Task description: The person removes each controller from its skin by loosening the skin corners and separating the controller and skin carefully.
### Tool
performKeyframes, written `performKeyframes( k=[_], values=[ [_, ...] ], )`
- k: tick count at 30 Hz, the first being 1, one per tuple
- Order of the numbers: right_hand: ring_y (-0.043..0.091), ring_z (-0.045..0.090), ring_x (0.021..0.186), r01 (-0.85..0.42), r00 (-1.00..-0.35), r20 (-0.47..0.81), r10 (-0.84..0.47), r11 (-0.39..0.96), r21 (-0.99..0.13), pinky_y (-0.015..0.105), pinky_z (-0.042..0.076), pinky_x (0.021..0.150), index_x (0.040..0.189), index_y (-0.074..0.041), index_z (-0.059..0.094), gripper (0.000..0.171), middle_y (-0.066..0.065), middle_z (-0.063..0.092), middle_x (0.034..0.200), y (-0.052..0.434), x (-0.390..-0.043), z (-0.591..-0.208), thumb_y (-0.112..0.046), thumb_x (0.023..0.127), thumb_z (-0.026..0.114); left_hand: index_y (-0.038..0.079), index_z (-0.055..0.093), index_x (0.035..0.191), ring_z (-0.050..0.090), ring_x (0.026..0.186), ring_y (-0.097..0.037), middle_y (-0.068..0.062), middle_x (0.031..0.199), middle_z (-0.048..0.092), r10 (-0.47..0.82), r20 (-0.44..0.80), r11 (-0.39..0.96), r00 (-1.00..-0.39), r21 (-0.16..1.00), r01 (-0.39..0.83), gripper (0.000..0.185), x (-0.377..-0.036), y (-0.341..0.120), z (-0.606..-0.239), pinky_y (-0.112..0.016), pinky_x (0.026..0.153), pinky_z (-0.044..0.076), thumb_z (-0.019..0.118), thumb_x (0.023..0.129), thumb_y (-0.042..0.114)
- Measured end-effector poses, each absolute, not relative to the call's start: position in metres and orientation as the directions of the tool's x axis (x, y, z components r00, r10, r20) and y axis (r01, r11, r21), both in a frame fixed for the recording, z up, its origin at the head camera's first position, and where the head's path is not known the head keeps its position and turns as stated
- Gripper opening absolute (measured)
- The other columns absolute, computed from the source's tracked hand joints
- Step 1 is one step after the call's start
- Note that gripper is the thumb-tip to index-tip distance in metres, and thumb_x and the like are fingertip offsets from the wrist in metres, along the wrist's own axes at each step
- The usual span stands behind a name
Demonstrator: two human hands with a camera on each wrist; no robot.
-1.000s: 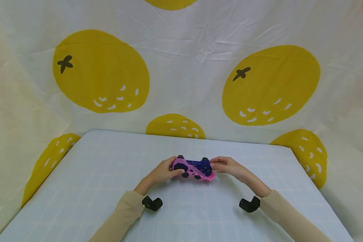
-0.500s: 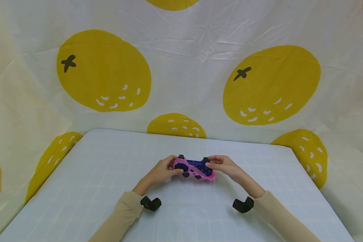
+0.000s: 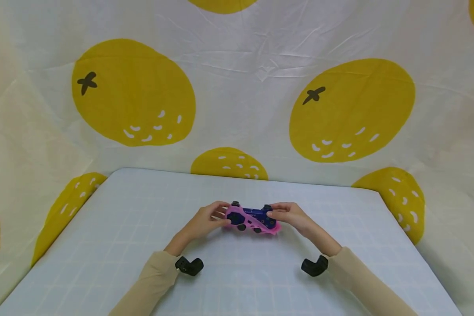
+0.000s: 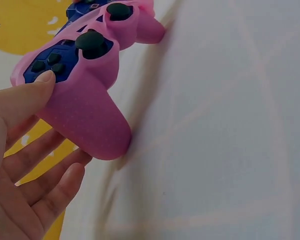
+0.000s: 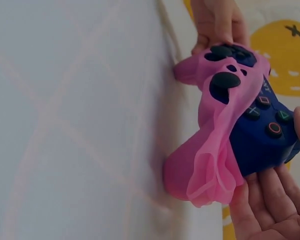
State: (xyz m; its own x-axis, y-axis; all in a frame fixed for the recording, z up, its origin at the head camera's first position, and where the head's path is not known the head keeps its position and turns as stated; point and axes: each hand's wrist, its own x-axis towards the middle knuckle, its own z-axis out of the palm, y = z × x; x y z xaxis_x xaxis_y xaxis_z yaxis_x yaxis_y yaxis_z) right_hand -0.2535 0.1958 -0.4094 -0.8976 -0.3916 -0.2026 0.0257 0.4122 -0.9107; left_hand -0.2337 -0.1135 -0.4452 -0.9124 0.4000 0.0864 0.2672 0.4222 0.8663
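Note:
A dark blue game controller (image 5: 260, 145) stands tilted over the middle of the table, partly wrapped in a pink silicone cover (image 5: 225, 116). The cover fits round the left handle and both thumbsticks. At the right handle it bunches in loose folds, and the blue corner with the shape buttons is bare. My left hand (image 3: 205, 219) holds the left side, thumb beside the direction pad and lower fingers spread under the handle; its index fingertip is hidden. My right hand (image 3: 294, 215) pinches the bare right corner, thumb on top and fingers beneath.
The table (image 3: 237, 281) has a pale blue checked cloth. Behind it hangs a white curtain (image 3: 241, 96) printed with large yellow fruit. Black wrist cameras sit at the left cuff (image 3: 189, 265) and the right cuff (image 3: 315, 265).
My right hand has moved left onto the controller's right corner, its thumb now on top. My left hand has slid slightly left, its thumb drawn back toward the controller's edge and its fingers more spread.

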Motion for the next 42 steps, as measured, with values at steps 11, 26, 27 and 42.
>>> performKeyframes(
  k=[11, 26, 27, 42],
  values=[
    [0.024, 0.062, 0.113, 0.051, -0.891, -0.236, -0.388, 0.432, -0.900, 0.051, 0.042, 0.104, 0.131, 0.004, 0.054, 0.055, 0.018, 0.064, 0.125, 0.197, -0.260, -0.411, -0.032, 0.090, 0.064, 0.011, 0.057, 0.131, 0.063, 0.108, -0.020, -0.012, 0.124, 0.065, 0.358, 0.166, 0.419, -0.919, 0.851, 0.317, 0.038, -0.237, -0.121, -0.414, -0.034, 0.092, 0.052, 0.061, 0.095, 0.021],
    [0.023, 0.062, 0.112, 0.119, -0.908, -0.276, -0.316, 0.436, -0.892, 0.050, 0.042, 0.104, 0.128, 0.003, 0.058, 0.054, 0.017, 0.065, 0.124, 0.193, -0.260, -0.409, -0.030, 0.086, 0.070, 0.008, 0.061, 0.127, 0.063, 0.110, -0.022, -0.006, 0.115, 0.069, 0.636, 0.159, 0.451, -0.755, 0.717, 0.532, 0.034, -0.254, -0.093, -0.369, -0.036, 0.096, 0.050, 0.061, 0.094, 0.017],
    [0.022, 0.062, 0.112, 0.113, -0.906, -0.274, -0.323, 0.439, -0.891, 0.049, 0.043, 0.103, 0.128, 0.003, 0.058, 0.053, 0.017, 0.065, 0.124, 0.193, -0.260, -0.408, -0.029, 0.087, 0.069, 0.007, 0.060, 0.127, 0.063, 0.110, -0.023, -0.006, 0.115, 0.069, 0.652, 0.150, 0.451, -0.744, 0.711, 0.539, 0.034, -0.256, -0.091, -0.367, -0.037, 0.096, 0.050, 0.061, 0.094, 0.017],
    [0.021, 0.064, 0.107, 0.081, -0.898, -0.275, -0.344, 0.485, -0.871, 0.047, 0.047, 0.099, 0.128, 0.002, 0.059, 0.050, 0.019, 0.064, 0.123, 0.193, -0.258, -0.402, -0.026, 0.088, 0.068, 0.009, 0.066, 0.117, 0.060, 0.091, -0.010, 0.002, 0.095, 0.069, 0.731, -0.004, 0.536, -0.683, 0.622, 0.570, 0.028, -0.263, -0.071, -0.363, -0.027, 0.090, 0.052, 0.067, 0.090, 0.013]
  ],
)
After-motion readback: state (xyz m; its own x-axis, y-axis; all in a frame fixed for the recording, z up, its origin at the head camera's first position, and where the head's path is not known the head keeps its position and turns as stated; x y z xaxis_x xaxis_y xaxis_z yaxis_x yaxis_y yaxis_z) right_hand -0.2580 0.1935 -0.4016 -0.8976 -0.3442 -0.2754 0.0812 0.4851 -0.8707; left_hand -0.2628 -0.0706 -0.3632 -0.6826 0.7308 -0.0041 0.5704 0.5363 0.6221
